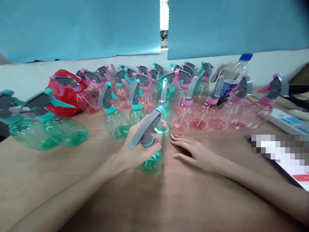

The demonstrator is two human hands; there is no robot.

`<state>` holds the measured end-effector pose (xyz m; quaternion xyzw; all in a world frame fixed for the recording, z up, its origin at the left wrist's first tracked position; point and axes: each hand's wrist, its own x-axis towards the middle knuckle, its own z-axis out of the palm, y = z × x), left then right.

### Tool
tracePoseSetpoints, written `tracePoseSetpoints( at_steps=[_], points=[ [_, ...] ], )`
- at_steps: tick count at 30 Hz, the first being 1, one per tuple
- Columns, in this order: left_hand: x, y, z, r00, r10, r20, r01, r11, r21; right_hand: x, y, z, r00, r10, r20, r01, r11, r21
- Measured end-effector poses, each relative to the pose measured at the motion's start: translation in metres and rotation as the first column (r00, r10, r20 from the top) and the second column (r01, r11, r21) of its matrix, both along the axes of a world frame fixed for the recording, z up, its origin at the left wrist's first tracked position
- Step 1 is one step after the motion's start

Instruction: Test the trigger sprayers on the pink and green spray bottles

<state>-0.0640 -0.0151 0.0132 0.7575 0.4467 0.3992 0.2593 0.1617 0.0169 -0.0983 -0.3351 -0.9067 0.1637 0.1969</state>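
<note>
My left hand (137, 148) is wrapped round the neck of a green spray bottle (152, 163) with a grey trigger head and a teal nozzle. That bottle is upright over the table in front of me, and my fingers hide part of its collar. To its right, my right hand (193, 149) lies on the tabletop with its fingers stretched out and holds nothing. Just beyond my hands stand another green spray bottle (164, 112) and a pink spray bottle (182, 117).
Several green and pink spray bottles fill the back of the wooden table (116, 206). Two green ones (70, 129) stand at the left. A red plastic bag (64, 96) lies behind. On the right are a clear bottle with a blue cap (245, 58) and a screen device (285, 164).
</note>
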Motion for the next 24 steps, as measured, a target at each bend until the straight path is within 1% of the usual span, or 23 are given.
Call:
tracePoseSetpoints(
  at_steps=[2,8,13,19,22,24],
  points=[
    [0.000,0.003,-0.003,1.000,0.002,-0.015,-0.002,1.000,0.010,0.000,0.000,0.000,1.000,-0.003,0.005,0.003,1.000,-0.002],
    [-0.003,0.005,-0.016,0.994,0.073,-0.079,-0.068,0.996,0.056,-0.001,-0.001,0.003,1.000,-0.002,0.007,0.002,1.000,0.003],
    [-0.003,0.002,-0.018,0.979,0.154,-0.131,-0.149,0.988,0.048,-0.002,-0.001,0.004,1.000,0.009,-0.019,-0.008,1.000,0.023],
    [-0.006,-0.002,-0.011,0.992,0.110,-0.057,-0.110,0.994,0.014,-0.001,0.001,0.004,1.000,0.025,-0.013,-0.025,0.999,0.046],
    [-0.015,-0.004,-0.005,0.995,0.069,-0.073,-0.070,0.997,-0.013,-0.001,0.004,0.009,0.998,0.054,0.025,-0.055,0.998,0.033],
    [-0.020,-0.007,-0.003,0.996,0.032,-0.078,-0.036,0.998,-0.052,-0.001,0.007,0.016,0.995,0.068,0.072,-0.068,0.998,0.003]
  ],
)
